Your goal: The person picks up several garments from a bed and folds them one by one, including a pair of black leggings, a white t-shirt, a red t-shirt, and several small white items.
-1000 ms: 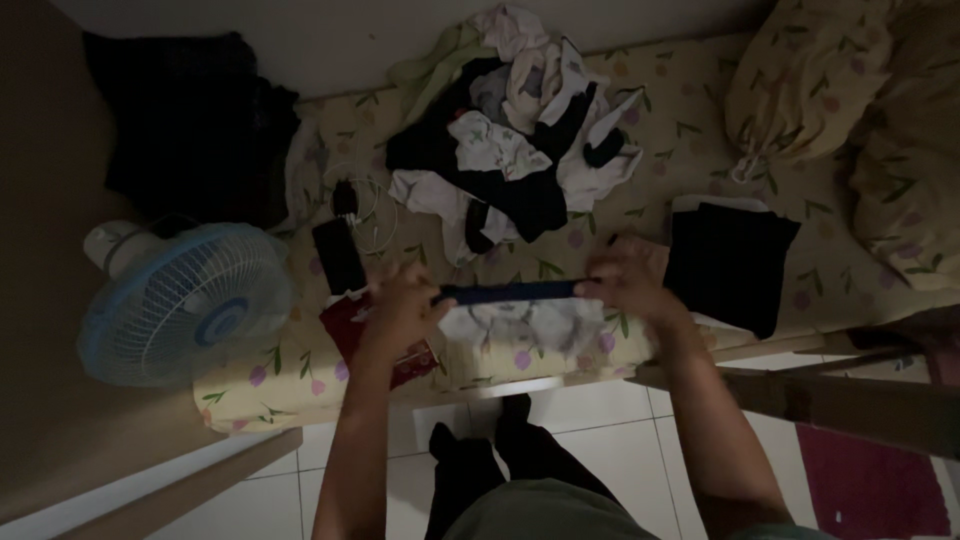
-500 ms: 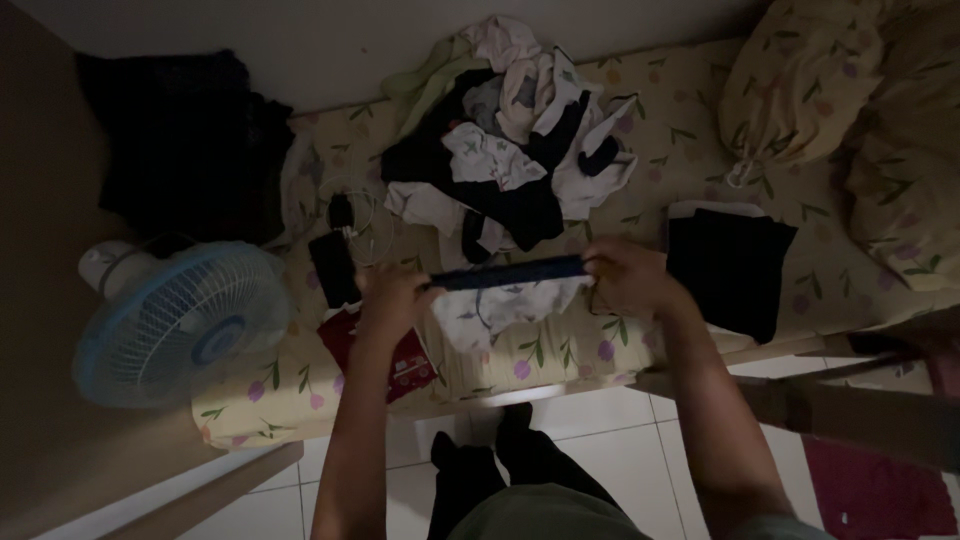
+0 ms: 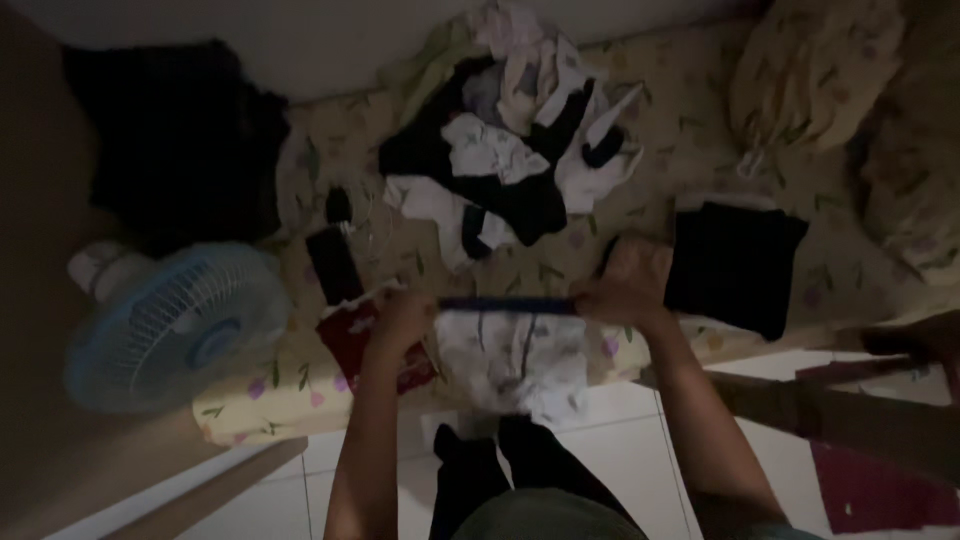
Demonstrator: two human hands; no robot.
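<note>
**Patterned garment held taut over the bed's edge**

A person's left hand (image 3: 400, 318) and right hand (image 3: 612, 292) stretch a pale patterned garment (image 3: 520, 355) by its dark blue waistband (image 3: 508, 304), the fingers of each hand pinched shut on one end of the band. The cloth hangs down from the band over the near edge of the bed (image 3: 690, 150), above the white tiled floor (image 3: 610, 440). Behind it lies a heap of unfolded clothes (image 3: 510, 140); a folded black stack (image 3: 735, 262) sits just beside the right hand. A red item (image 3: 352, 338) lies by the left hand, near a dark phone (image 3: 333, 262) and a blue fan (image 3: 175, 325).
</note>
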